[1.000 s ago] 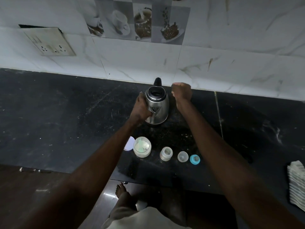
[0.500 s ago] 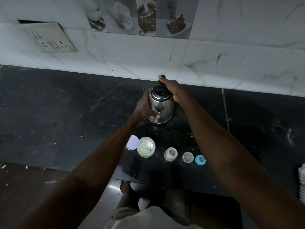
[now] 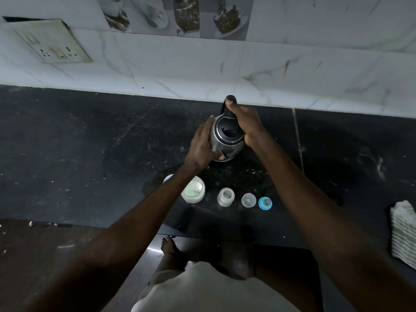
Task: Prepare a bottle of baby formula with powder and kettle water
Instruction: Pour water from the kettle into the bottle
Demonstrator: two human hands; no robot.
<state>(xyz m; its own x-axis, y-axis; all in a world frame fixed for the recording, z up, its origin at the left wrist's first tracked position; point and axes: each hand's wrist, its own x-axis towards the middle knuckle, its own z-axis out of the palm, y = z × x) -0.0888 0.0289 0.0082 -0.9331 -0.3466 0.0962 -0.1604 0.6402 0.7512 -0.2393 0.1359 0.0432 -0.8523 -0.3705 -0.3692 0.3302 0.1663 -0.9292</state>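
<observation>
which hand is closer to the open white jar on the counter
Left. The left hand holds the kettle's side just behind the jar; the right hand grips the kettle's handle, farther back and right.

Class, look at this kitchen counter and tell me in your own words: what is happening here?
A person stands at a dark counter with both hands on a steel kettle. The right hand grips its black handle and the left hand holds its side. Nearer the counter's edge stand an open powder jar, an uncapped baby bottle, a clear cap and a blue ring, none of them touched. No water is being poured yet.
</observation>
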